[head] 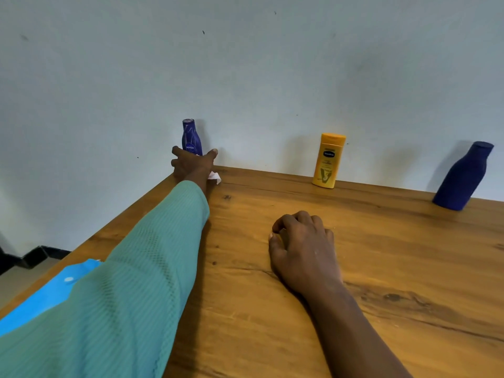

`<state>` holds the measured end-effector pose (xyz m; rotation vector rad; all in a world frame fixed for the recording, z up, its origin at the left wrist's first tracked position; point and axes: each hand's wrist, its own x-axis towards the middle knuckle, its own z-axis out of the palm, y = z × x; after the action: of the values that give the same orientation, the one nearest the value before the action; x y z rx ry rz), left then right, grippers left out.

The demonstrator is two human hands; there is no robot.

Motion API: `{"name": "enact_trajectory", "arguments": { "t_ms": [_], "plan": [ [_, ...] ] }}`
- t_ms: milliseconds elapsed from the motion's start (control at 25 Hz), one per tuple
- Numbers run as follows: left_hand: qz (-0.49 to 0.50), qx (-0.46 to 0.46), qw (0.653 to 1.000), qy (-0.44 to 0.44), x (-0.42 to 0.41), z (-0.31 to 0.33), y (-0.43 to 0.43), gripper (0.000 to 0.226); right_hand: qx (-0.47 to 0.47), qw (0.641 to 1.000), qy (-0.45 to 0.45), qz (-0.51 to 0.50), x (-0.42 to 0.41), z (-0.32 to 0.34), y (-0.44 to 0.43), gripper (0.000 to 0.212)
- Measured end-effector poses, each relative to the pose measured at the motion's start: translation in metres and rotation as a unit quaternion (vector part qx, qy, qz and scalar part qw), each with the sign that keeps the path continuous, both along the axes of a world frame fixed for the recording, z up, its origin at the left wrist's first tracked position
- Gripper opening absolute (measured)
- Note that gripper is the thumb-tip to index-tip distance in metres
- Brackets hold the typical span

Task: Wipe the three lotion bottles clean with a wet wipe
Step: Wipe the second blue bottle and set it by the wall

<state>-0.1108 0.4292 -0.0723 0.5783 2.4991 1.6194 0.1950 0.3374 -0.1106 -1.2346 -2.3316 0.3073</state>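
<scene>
One bottle (191, 136) clasped at base by left hand (192, 165), wipe (215, 178) under palm for rubbing; right hand (302, 246) rests loose, empty.

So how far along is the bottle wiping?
Nothing visibly finished. In hand: the left hand grips the Nivea bottle, white wipe peeking beneath it; the right hand rests on the table. Left, apparently: the yellow bottle and plain blue bottle, both standing alone.

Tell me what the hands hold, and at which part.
The left hand grips the Nivea bottle by its lower body, a white wipe under its palm. The right hand holds nothing.
</scene>
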Motion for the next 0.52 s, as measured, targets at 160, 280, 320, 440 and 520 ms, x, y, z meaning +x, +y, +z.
{"name": "enact_trajectory", "arguments": {
  "t_ms": [160,280,320,440,520],
  "plan": [
    [0.002,0.002,0.999,0.038,-0.004,-0.005,-0.005,0.077,-0.004,1.0,-0.005,0.001,0.0,0.0,0.001,0.029],
    [0.008,0.053,0.997,0.063,0.028,-0.002,-0.02,0.065,-0.006,1.0,-0.013,0.001,0.0,0.001,0.002,0.03],
    [0.0,0.075,0.995,0.065,0.046,0.0,-0.026,0.062,-0.009,1.0,-0.011,0.003,0.001,0.002,0.002,0.032],
    [-0.073,0.133,0.987,0.05,0.113,0.004,-0.055,0.053,-0.046,0.998,0.048,0.011,0.0,0.006,0.0,0.044],
    [-0.156,0.124,0.978,0.063,0.155,0.0,-0.085,0.049,-0.111,0.976,0.183,0.032,0.003,0.01,-0.003,0.05]
  ]
}}
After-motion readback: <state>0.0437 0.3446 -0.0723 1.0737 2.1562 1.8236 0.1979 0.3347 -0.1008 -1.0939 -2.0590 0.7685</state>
